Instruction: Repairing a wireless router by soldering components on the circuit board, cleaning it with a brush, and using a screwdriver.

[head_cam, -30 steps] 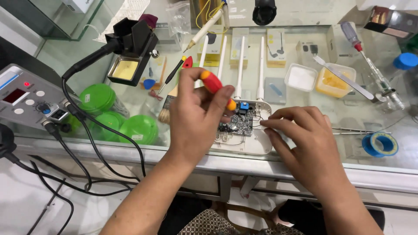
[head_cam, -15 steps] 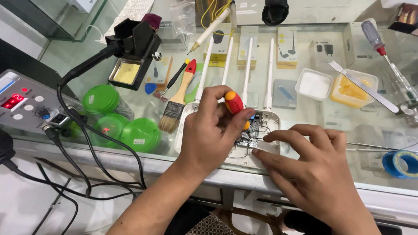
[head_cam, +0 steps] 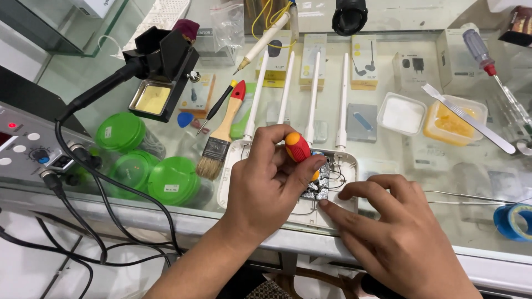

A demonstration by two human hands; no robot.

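Note:
My left hand [head_cam: 266,185] grips a small screwdriver with a red and orange handle [head_cam: 298,147], its tip down on the circuit board [head_cam: 321,180] inside an opened white router [head_cam: 343,166]. Several white antennas [head_cam: 313,94] stick out from the router's far side. My right hand [head_cam: 399,232] rests flat on the router's near right corner, fingers spread, pressing the casing.
A soldering iron stand [head_cam: 160,72] with sponge and black cable sits at the left. Green lidded jars [head_cam: 166,177], a red-handled brush [head_cam: 221,133], a control unit [head_cam: 27,155], a white tub [head_cam: 402,113], a flux tub [head_cam: 454,122], a large screwdriver [head_cam: 487,61], tweezers [head_cam: 471,202] and blue tape [head_cam: 515,221] lie around.
The view has shifted, so the router sits lower and more central. My left hand keeps the screwdriver on the board, and my right hand has stayed pressed on the casing.

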